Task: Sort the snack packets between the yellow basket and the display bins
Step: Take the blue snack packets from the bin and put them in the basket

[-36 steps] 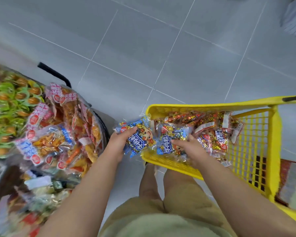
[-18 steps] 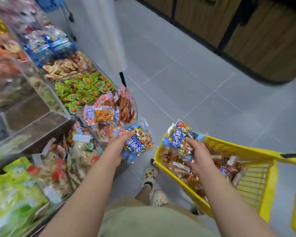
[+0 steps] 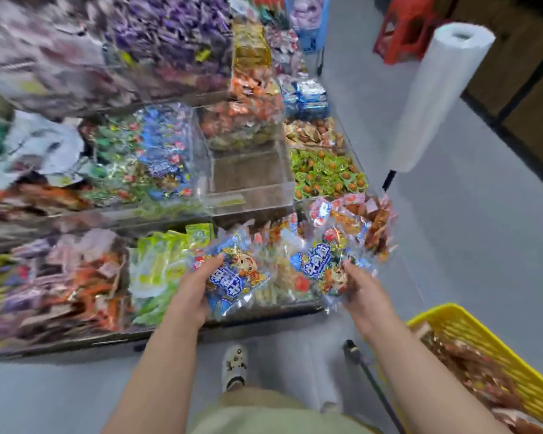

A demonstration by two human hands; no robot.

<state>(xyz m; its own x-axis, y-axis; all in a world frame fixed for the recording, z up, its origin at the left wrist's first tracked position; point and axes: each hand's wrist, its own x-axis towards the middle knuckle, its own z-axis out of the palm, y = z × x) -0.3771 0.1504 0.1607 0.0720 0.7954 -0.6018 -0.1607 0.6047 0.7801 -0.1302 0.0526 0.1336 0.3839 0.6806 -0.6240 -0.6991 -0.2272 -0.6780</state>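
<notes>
Now the left hand [image 3: 192, 289] grips a blue packet [image 3: 232, 278], thumb on its face, fingers curled out of sight beneath. The right hand [image 3: 367, 292] holds a matching packet [image 3: 322, 264] the same way, thumb on top, the rest tucked under. Both packets hang over the front bin [image 3: 282, 277], apart from each other. Just past the right fingertips lie orange packs [image 3: 367, 220]; farther out, green ones [image 3: 326, 173]. Beyond the left fingertips stands a clear bin [image 3: 251, 180] with bare walls. Behind the right wrist, well back from the fingers, sits the yellow basket [image 3: 489, 343], brown-red packets [image 3: 470, 368] inside.
</notes>
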